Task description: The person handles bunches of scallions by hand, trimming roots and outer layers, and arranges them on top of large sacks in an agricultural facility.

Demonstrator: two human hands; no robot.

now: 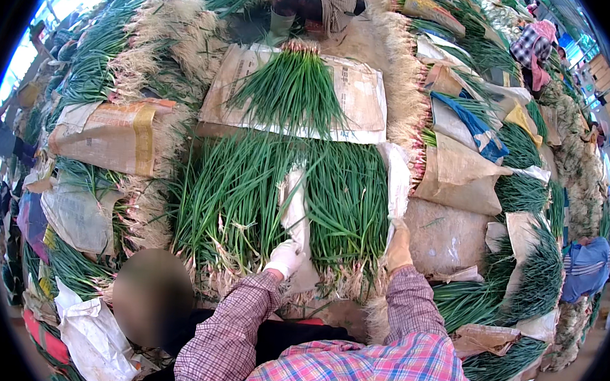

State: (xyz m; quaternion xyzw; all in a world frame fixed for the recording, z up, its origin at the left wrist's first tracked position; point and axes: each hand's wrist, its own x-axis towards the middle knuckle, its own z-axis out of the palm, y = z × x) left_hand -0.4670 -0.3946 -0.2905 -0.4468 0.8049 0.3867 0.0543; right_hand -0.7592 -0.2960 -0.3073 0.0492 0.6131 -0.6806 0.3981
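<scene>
Fingers of the left hand (285, 258), in a white glove, are pinching the pale paper strip (295, 218) between two flat bundles of green onions (346, 203), while the right hand (399, 249) is resting flat on the brown paper sheet (445, 234), fingers extended and gripping nothing. Stacking is appearing well advanced: the large heap is already layered, with a smaller onion bundle (294, 88) lying on a white printed sheet (363, 89) above, a tan sack with a yellow band (116, 133) at left, and a blue wrapper (473, 124) at right.
</scene>
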